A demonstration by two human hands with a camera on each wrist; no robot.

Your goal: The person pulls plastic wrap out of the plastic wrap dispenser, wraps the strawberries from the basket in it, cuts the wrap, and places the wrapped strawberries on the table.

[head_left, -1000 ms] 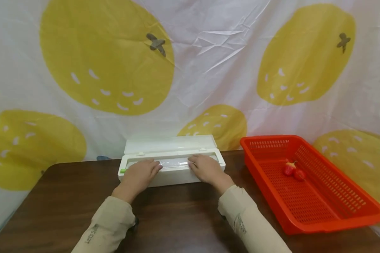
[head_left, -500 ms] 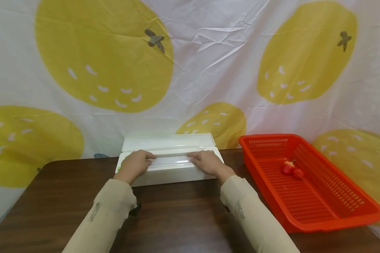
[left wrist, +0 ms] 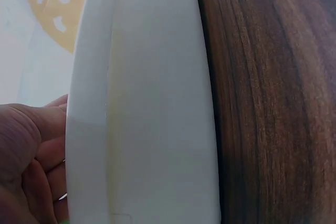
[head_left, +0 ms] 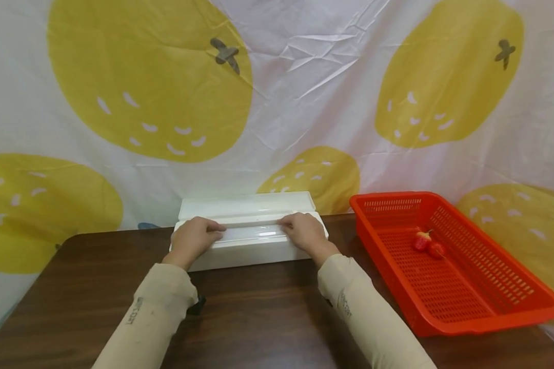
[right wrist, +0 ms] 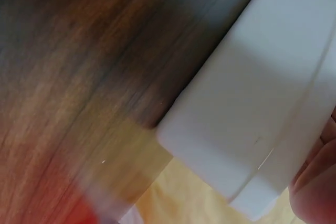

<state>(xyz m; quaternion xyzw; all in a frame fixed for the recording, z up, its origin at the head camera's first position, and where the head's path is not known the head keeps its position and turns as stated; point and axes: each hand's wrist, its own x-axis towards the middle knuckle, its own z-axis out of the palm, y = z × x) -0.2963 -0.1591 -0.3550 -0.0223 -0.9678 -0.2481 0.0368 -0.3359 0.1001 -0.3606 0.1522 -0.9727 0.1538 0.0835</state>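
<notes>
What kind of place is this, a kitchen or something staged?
Likely a staged recording corner, not a real kitchen: a creased fruit-print cloth backdrop, one brown table, a white dispenser box and an orange basket.

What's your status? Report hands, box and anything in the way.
Left hand and right hand both on top of the white dispenser box, fingers curled over its far edge. Lid open. Orange basket clear to the right.
</notes>
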